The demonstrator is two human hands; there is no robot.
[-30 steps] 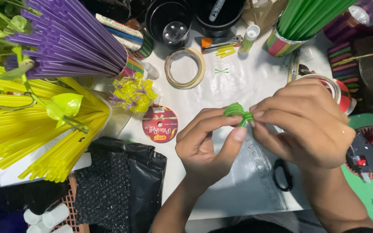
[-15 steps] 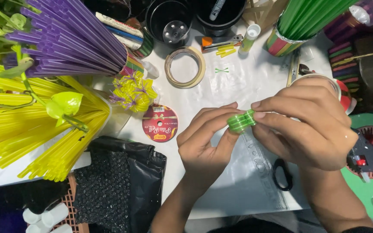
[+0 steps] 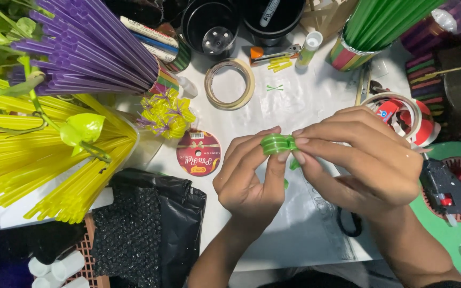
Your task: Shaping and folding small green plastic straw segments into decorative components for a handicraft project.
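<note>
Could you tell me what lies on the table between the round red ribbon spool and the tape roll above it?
In the head view, only bare white table lies between the red ribbon spool and the tape roll; the yellow straw flowers sit just left.

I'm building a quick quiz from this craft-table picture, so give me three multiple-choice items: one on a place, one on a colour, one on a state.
1. Where does the empty tape ring lie?
A. On the white table, above the hands
B. On the black bag
C. Inside the black pot

2. What colour is the coiled strip pinched between the hands?
A. Purple
B. Green
C. Yellow

3. How is the coiled strip held?
A. Flat on the table, untouched
B. By the left hand alone
C. By fingertips of the left hand and right hand, lifted off the table

Answers: 1 A, it lies on the white surface near the pots; 2 B, the coil is bright green; 3 C, fingers of both hands meet on it.
</note>
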